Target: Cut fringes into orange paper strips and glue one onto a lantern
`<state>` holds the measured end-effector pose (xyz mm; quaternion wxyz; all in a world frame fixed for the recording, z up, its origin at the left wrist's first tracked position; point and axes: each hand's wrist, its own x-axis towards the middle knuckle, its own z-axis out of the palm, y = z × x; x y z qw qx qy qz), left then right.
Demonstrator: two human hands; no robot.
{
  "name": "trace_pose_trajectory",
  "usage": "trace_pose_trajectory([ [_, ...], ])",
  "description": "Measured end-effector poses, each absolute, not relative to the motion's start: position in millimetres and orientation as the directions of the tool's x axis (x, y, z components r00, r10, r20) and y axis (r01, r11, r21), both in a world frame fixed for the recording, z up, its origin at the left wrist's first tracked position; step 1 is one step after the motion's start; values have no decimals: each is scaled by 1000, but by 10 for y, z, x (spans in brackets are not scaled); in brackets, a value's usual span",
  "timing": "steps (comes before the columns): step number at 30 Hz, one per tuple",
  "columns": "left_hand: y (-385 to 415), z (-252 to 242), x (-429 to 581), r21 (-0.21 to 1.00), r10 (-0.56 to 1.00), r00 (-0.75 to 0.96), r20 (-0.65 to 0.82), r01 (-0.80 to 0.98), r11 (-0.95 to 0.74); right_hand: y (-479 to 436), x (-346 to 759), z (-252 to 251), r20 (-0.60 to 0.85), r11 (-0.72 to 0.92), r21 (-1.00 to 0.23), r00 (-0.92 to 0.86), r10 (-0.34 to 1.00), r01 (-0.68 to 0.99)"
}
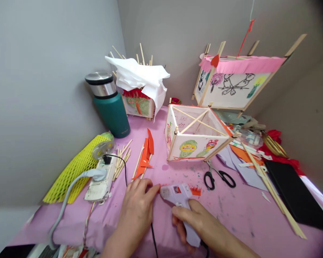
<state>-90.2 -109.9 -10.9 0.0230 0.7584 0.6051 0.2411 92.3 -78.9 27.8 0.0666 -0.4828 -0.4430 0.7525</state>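
My right hand (197, 224) is wrapped round the handle of a pale lilac glue gun (179, 196), whose nozzle points left over the pink table cloth (231, 211). My left hand (136, 208) rests palm down on the cloth, fingertips touching a small red paper strip right at the nozzle. A fringed red paper scrap (196, 191) lies just behind the gun. A black cord runs down between my hands.
A square paper lantern frame (195, 134) stands mid-table, black scissors (219, 177) in front of it. Red paper pieces and wooden sticks (145, 154), a power strip (102, 179), yellow foam mesh (75, 168) and a green flask (110, 105) lie left. A finished lantern (231, 84) hangs at right.
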Motion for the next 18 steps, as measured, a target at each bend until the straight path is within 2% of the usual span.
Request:
trace_pose_trajectory([
  [4, -1055, -86, -916, 331, 943, 151, 297, 910, -250, -780, 926, 297, -656, -580, -743, -536, 531, 335],
  [11, -1040, -102, -949, 423, 953, 131, 273, 873, -241, -789, 924, 259, -651, -578, -748, -530, 543, 327],
  [18, -1035, -98, -953, 411, 943, 128, 307, 876, -253, -812, 935, 275, -660, -595, -737, -530, 532, 321],
])
